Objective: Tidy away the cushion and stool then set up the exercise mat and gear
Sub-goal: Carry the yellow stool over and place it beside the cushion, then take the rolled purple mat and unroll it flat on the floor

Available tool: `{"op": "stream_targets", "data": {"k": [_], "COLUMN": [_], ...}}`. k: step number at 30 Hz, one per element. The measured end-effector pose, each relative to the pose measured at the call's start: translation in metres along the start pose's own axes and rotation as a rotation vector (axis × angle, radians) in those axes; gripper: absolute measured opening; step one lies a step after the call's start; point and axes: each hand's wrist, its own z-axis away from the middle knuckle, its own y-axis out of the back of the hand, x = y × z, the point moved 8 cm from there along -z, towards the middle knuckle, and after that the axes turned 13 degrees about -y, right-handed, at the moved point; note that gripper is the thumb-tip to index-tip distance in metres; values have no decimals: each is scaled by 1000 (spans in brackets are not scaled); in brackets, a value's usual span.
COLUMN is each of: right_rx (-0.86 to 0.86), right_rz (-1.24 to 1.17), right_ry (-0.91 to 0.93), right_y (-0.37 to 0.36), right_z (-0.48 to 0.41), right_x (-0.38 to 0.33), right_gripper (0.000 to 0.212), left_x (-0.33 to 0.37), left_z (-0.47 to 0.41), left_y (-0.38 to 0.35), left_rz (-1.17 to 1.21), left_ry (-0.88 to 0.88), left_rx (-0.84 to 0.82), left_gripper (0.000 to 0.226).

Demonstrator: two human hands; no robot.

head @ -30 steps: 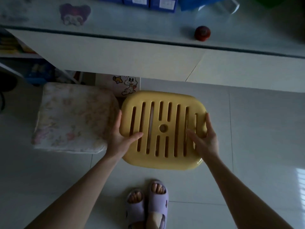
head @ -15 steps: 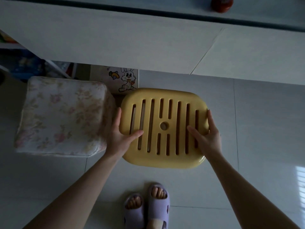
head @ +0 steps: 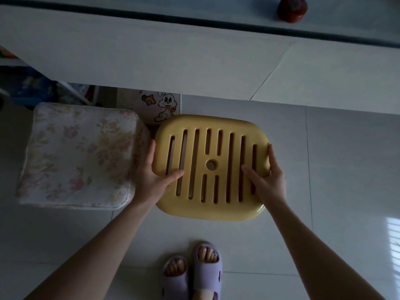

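Observation:
A yellow plastic stool (head: 211, 148) with a slotted seat is seen from above, over the tiled floor just in front of a white desk. My left hand (head: 151, 180) grips its left edge, thumb on the seat and fingers down the side. My right hand (head: 267, 180) grips the right edge the same way. A floral cushion (head: 78, 154) lies to the left of the stool, close beside my left hand. No exercise mat or gear is in view.
The white desk (head: 173, 59) spans the top, with a dark red round object (head: 292, 8) on it. A rabbit sticker (head: 165, 105) marks a panel under the desk. Cluttered shelves (head: 28, 87) sit at the far left. My feet in purple slippers (head: 194, 271) stand below.
The stool, held in both hands, has shifted slightly toward the desk and lower in view. The view tilted down, so the desk top items slid out of frame.

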Motion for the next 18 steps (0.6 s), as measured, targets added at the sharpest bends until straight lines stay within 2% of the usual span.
{"op": "stream_targets", "data": {"k": [11, 15, 18], "right_rx": [-33, 5, 27], "right_rz": [43, 15, -45], "right_ry": [-19, -28, -19], "right_y": [1, 17, 46], "right_z": [12, 46, 86], "right_x": [-5, -19, -39], "right_gripper": [92, 97, 89], "left_x": [14, 46, 92], "left_z": [10, 30, 57], "left_y": [6, 19, 39], "left_rz": [15, 56, 80], "left_ry": [40, 16, 22], "left_rx": [-48, -47, -42], "left_gripper": [117, 106, 99]}}
